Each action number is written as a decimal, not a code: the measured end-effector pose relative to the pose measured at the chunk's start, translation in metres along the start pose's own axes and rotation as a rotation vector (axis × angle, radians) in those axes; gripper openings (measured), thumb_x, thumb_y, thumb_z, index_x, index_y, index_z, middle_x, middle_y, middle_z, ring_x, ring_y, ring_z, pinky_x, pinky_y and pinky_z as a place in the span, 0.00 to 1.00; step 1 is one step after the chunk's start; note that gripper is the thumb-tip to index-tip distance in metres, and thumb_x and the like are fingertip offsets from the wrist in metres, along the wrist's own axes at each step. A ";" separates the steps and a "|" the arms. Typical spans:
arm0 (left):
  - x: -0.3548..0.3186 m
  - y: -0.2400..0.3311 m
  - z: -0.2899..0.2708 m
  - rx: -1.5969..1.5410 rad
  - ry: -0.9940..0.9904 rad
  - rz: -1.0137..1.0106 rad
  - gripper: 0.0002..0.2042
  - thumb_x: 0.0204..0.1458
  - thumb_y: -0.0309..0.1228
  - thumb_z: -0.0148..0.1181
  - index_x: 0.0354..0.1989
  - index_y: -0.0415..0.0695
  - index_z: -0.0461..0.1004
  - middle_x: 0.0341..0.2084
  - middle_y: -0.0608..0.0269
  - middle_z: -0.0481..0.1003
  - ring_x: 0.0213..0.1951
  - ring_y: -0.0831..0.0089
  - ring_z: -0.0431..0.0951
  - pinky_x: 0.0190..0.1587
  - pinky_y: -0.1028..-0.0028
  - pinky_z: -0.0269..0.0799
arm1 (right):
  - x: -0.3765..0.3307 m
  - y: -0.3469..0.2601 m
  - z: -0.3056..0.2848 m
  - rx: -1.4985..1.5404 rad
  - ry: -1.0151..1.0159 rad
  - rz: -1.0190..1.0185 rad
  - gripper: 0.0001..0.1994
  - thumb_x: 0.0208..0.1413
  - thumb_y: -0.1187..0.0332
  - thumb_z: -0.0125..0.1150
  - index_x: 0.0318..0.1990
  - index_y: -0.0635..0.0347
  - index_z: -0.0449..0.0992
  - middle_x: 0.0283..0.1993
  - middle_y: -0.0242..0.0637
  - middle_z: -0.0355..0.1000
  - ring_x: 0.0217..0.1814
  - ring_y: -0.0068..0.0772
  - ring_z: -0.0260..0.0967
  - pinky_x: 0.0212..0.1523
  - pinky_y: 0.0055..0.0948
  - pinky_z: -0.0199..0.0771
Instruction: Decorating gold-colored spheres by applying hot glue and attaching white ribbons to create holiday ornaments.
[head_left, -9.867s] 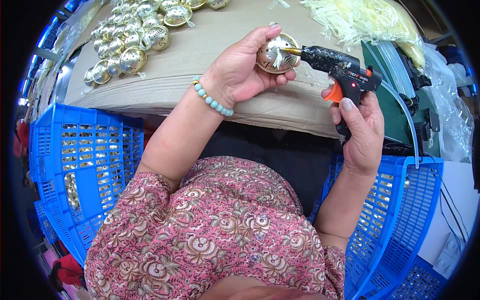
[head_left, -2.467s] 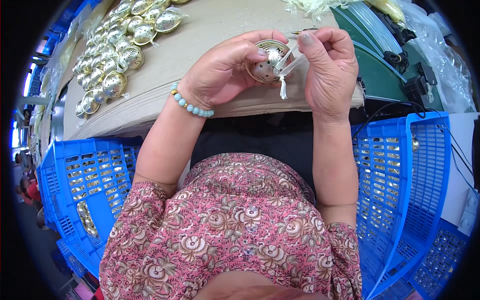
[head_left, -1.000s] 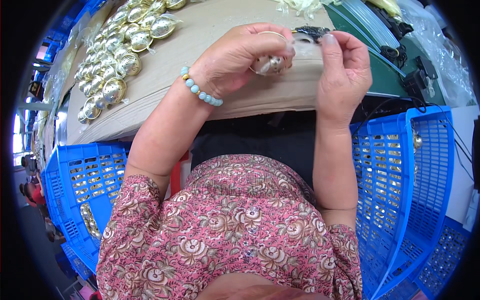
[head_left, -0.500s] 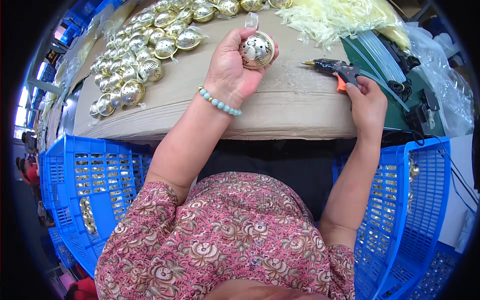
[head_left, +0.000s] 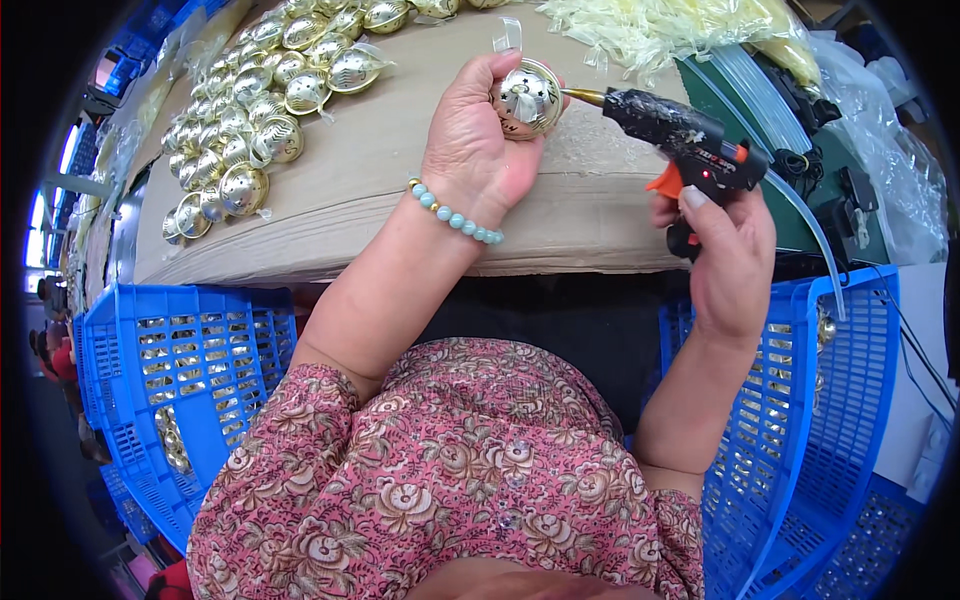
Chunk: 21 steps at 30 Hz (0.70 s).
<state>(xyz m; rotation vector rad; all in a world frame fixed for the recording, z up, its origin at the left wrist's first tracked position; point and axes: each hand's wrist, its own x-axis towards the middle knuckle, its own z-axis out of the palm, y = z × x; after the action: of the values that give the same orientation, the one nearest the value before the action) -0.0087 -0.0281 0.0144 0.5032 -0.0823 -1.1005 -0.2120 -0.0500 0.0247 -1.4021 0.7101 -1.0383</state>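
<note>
My left hand (head_left: 478, 140) grips a round gold ball ornament (head_left: 527, 98) over the cardboard-covered table (head_left: 400, 190). A clear loop sticks up from the top of the ornament. My right hand (head_left: 722, 255) holds a black glue gun (head_left: 685, 140) with an orange trigger. The gun's brass nozzle touches the right side of the ornament. A bead bracelet sits on my left wrist.
Several gold ornaments (head_left: 255, 110) lie in a group at the table's far left. A heap of pale yellow strips (head_left: 680, 25) lies at the back right. Blue plastic crates stand at my left (head_left: 170, 370) and right (head_left: 810, 430). Black cables and clear tubing run down the right side.
My right hand has picked up the glue gun and brought its nozzle against the ornament. My left hand has kept hold of the ornament and lowered it slightly toward me.
</note>
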 end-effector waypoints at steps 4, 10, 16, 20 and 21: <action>0.003 -0.004 -0.006 -0.006 0.017 0.019 0.07 0.48 0.27 0.57 0.34 0.42 0.70 0.31 0.56 0.74 0.39 0.60 0.74 0.48 0.60 0.69 | -0.007 0.003 0.019 0.061 -0.058 -0.041 0.18 0.55 0.72 0.52 0.52 0.68 0.64 0.42 0.44 0.71 0.32 0.20 0.64 0.39 0.21 0.66; 0.003 -0.008 -0.006 -0.025 -0.005 0.019 0.07 0.47 0.28 0.58 0.34 0.42 0.71 0.30 0.57 0.75 0.38 0.60 0.75 0.47 0.61 0.70 | -0.009 0.015 0.032 0.100 -0.059 -0.085 0.16 0.57 0.72 0.51 0.52 0.67 0.63 0.38 0.37 0.69 0.30 0.17 0.60 0.34 0.18 0.63; -0.001 -0.006 -0.006 -0.042 0.031 0.033 0.05 0.50 0.28 0.54 0.30 0.41 0.67 0.24 0.59 0.74 0.30 0.67 0.75 0.40 0.69 0.72 | -0.011 0.017 0.039 0.099 -0.044 -0.106 0.14 0.57 0.72 0.51 0.50 0.66 0.64 0.33 0.33 0.67 0.29 0.17 0.60 0.31 0.18 0.63; 0.001 -0.006 -0.015 -0.026 -0.001 0.038 0.06 0.48 0.29 0.57 0.32 0.43 0.70 0.28 0.58 0.75 0.36 0.61 0.75 0.46 0.64 0.69 | -0.012 0.022 0.039 0.119 -0.056 -0.091 0.14 0.57 0.72 0.51 0.49 0.66 0.65 0.33 0.33 0.67 0.28 0.17 0.60 0.29 0.19 0.63; 0.001 -0.006 -0.015 -0.027 -0.006 0.047 0.06 0.48 0.29 0.57 0.32 0.43 0.70 0.28 0.58 0.75 0.36 0.61 0.75 0.45 0.64 0.69 | -0.012 0.023 0.039 0.121 -0.051 -0.078 0.13 0.58 0.71 0.52 0.49 0.66 0.65 0.32 0.33 0.67 0.28 0.17 0.60 0.29 0.19 0.62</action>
<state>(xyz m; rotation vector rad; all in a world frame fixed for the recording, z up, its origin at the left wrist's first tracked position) -0.0088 -0.0261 -0.0020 0.4721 -0.0842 -1.0563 -0.1788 -0.0250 0.0036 -1.3556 0.5498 -1.0850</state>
